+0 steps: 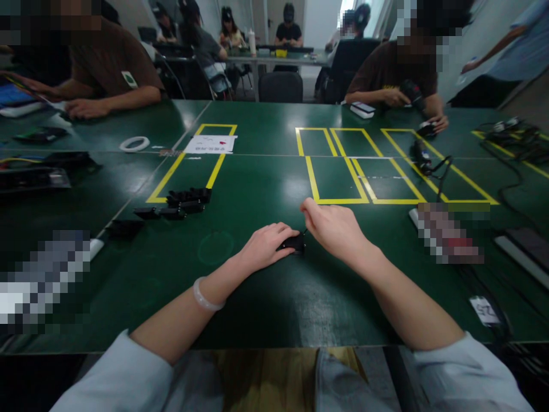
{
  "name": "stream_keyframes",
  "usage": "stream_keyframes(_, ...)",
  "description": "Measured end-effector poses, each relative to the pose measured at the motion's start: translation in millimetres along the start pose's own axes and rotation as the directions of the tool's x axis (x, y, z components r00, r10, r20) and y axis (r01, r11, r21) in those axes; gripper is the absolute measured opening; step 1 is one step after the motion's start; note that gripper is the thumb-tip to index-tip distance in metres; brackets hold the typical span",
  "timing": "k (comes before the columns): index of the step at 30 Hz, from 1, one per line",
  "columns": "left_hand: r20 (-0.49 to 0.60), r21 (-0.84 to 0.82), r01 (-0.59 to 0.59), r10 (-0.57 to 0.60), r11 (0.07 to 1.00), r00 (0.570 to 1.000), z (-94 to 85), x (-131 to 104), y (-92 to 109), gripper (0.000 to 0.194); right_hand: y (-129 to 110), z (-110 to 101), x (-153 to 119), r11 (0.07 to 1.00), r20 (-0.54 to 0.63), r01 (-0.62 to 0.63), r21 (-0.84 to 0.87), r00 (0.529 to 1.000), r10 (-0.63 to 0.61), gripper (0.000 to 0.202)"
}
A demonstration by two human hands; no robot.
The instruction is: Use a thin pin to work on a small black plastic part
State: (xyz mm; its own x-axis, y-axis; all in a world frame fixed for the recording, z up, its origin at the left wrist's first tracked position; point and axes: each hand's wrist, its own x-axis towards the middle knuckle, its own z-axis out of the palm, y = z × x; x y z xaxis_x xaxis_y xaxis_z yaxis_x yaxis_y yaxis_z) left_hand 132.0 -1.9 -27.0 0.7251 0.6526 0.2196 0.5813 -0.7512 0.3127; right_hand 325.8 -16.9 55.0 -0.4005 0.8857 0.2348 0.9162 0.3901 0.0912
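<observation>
A small black part (293,244) lies on the green table (257,297) in front of me. My left hand (266,248) rests over its left side and grips it with curled fingers. My right hand (333,228) comes in from the right, its fingertips pinched at the part's upper right edge, where a thin dark piece sticks out. Whether the right hand holds a separate small tool or only the part I cannot tell. A pale bracelet sits on my left wrist.
Several similar black parts (182,203) lie in a loose row to the left by yellow tape outlines (338,177). A tape roll (134,143) and white card (211,143) lie farther back. Other people sit around the table; cables (429,166) and devices lie at right.
</observation>
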Motion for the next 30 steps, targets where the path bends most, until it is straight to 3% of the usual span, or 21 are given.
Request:
stream_keyframes(4,-0.001,0.003,-0.007,0.007,1.0,1.0,0.2,0,-1,0.032,1,-4,-1,0.998,-0.003,0.033,0.047,0.999,-0.033,0.024)
stream_keyframes(9,-0.003,0.008,-0.009,0.009,1.0,1.0,0.7,0,-1,0.033,0,-3,3,1.0,0.05,0.007,-0.01,0.999,-0.007,0.037)
stream_keyframes(17,0.0,0.0,0.011,-0.011,1.0,1.0,-0.4,-1,-1,0.032,3,-11,5,0.998,0.085,0.024,0.058,0.996,-0.029,0.027)
stream_keyframes(23,-0.002,-0.002,0.005,-0.005,1.0,1.0,-0.3,0,0,0.033,2,-8,7,1.0,0.097,-0.006,-0.026,0.995,0.008,0.037)
stream_keyframes(30,0.004,-0.003,0.018,-0.018,1.0,1.0,-0.9,0,0,0.033,1,-10,3,0.999,0.083,0.017,0.037,0.996,-0.02,0.028)
